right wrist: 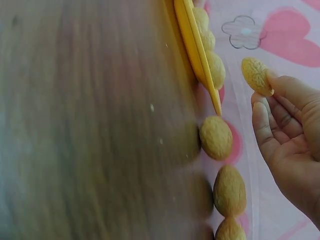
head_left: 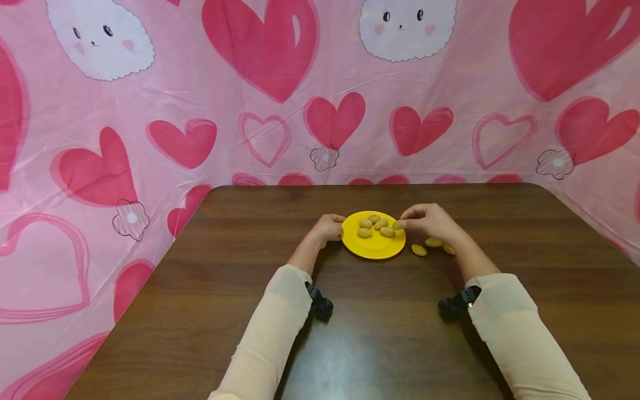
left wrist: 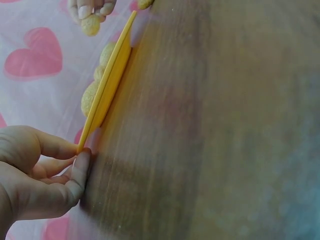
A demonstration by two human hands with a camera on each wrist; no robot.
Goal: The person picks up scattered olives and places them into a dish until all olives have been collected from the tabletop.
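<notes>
Yellow plate [head_left: 375,249], one, round and shallow, on a table [head_left: 200,333] of dark brown wood grain; landmark for all places below.

Nut-like pieces [head_left: 364,233], tan, oval, rough-skinned: five visible on the plate, grouped over its middle and far part, with bare surface toward the person.

Held piece [right wrist: 255,76], same kind, one: raised by the plate's right rim, apart from the plate in the right wrist view; partly covered by fingertips in the head view.

Loose pieces [head_left: 419,250], same kind, three: on the table to the right of the plate. One lies near the rim; two lie farther off, beneath the right arm, the outermost partly hidden by the wrist.

Left hand [head_left: 328,228]: at the plate's left rim, pinching its edge between thumb and fingers.

Right hand [head_left: 432,220]: at the plate's right side, pinching the held piece between thumb and fingertips.

Sleeves [head_left: 270,328], cream, two: on the person's side of the plate, each with a black wrist camera [head_left: 320,306] at the cuff.

Cloth [head_left: 350,72], pink, printed with red hearts, flowers and white faces: hanging beyond the plate, past the table's far edge.
</notes>
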